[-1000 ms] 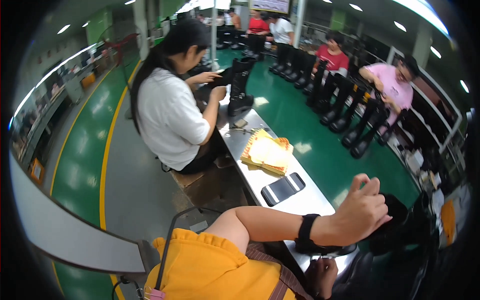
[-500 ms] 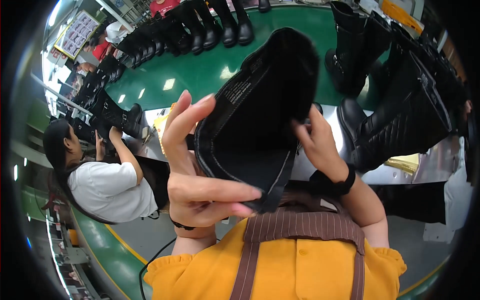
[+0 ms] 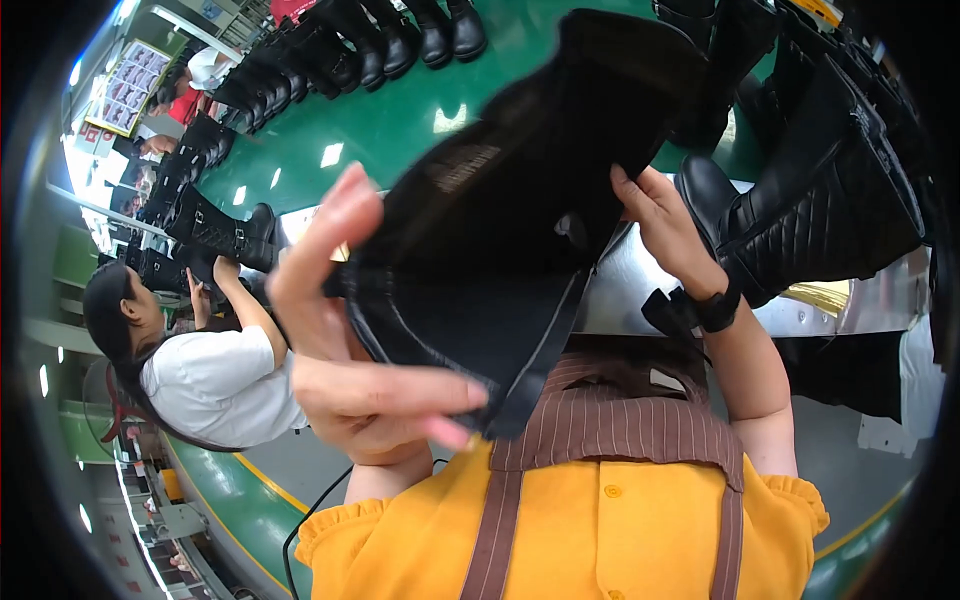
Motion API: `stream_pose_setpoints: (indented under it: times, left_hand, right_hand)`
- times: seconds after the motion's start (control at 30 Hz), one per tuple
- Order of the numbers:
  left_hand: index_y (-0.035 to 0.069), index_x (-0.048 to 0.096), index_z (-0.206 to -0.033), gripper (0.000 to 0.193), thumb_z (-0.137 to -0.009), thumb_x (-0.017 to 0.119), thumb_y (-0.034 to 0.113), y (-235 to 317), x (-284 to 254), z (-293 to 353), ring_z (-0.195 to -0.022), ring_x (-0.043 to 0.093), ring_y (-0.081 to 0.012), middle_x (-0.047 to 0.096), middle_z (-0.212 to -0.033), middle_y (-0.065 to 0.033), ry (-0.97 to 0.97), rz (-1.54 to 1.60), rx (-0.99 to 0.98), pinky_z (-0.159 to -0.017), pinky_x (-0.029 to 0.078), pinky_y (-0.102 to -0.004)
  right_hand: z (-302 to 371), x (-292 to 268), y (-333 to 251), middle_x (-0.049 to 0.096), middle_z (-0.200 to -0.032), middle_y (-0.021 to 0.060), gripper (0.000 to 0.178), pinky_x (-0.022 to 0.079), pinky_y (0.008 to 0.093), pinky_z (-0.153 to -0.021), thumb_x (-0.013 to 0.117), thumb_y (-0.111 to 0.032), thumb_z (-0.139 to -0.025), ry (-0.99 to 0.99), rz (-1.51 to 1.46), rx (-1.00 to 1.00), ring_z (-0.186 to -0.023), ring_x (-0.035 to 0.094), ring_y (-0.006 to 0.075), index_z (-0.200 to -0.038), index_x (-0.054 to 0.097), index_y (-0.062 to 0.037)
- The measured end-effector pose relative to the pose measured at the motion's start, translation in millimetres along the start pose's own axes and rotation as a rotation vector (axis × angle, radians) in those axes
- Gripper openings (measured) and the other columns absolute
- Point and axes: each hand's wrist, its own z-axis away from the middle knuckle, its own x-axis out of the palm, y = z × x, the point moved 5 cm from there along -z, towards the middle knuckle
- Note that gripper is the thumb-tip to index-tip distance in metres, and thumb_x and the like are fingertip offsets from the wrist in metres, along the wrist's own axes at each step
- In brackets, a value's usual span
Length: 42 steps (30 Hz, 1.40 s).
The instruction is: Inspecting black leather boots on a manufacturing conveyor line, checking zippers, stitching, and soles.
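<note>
A black boot [image 3: 510, 260] fills the middle of the view, its wide shaft opening turned toward me so that the dark lining shows. Light stitching runs along the inside of its edge, and a small pale spot shows deep within. My left hand [image 3: 350, 370], somewhat blurred, grips the left and lower rim, thumb and fingers around the edge. On the right side, my right hand [image 3: 668, 222] pinches the shaft edge, thumb on top and the other fingers partly hidden behind. The foot of the boot cannot be seen.
Quilted black boots [image 3: 810, 220] stand close on the right, on a metal bench [image 3: 630, 290] beside yellow paper [image 3: 820, 296]. At left a co-worker in a white shirt [image 3: 215, 380] handles a buckled boot [image 3: 215, 225]. Rows of boots [image 3: 375, 50] line the green surface [image 3: 335, 125] beyond.
The boot's opening has swung wider and stretched toward the upper right. My left hand has shifted left. My right hand has moved up from beside the opening onto the shaft's right edge.
</note>
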Motion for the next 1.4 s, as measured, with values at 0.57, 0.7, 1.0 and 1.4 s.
stream_pose_setpoints:
  times: [0.57, 0.7, 1.0, 1.4]
  left_hand:
    - [-0.005, 0.066, -0.089, 0.007, -0.087, 0.066, 0.002, -118, 122, 125, -0.066, 0.06, -0.0124, 0.066, -0.073, -0.0042, 0.318, -0.021, -0.801, -0.065, 0.048, -0.0278]
    - [-0.004, 0.066, -0.09, 0.008, -0.088, 0.066, 0.004, -125, 126, 142, -0.072, 0.063, -0.0134, 0.068, -0.079, -0.0043, 0.338, 0.193, -0.863, -0.068, 0.048, -0.0273]
    - [-0.003, 0.062, -0.107, 0.04, -0.074, 0.081, 0.008, -129, 143, 173, -0.092, 0.068, -0.0196, 0.071, -0.101, -0.0127, 0.113, 0.291, -1.043, -0.084, 0.052, -0.0312]
    - [-0.003, 0.055, -0.12, 0.057, -0.073, 0.083, 0.012, -127, 146, 169, -0.095, 0.065, -0.0189, 0.067, -0.107, -0.0108, 0.213, 0.272, -1.054, -0.089, 0.05, -0.031]
  right_hand:
    - [34, 12, 70, 0.068, -0.082, 0.0142, 0.03, 0.052, 0.0325, -0.067, 0.069, -0.026, -0.09, 0.034, 0.461, -0.028, -0.072, 0.066, 0.0199, -0.098, 0.064, 0.0031]
    - [27, 14, 88, 0.065, -0.074, 0.0084, 0.025, 0.051, 0.0296, -0.065, 0.066, -0.024, -0.093, -0.101, 0.411, 0.2, -0.068, 0.063, 0.0135, -0.097, 0.062, 0.0007]
    - [18, 19, 68, 0.056, -0.066, -0.0007, 0.039, 0.04, 0.0234, -0.054, 0.05, -0.032, -0.102, -0.336, 0.293, 0.349, -0.057, 0.049, 0.0065, -0.075, 0.059, -0.0047]
    - [13, 19, -125, 0.054, -0.072, 0.0021, 0.03, 0.043, 0.0228, -0.058, 0.046, -0.024, -0.102, -0.228, -0.075, -0.269, -0.063, 0.051, 0.0078, -0.084, 0.059, -0.0031]
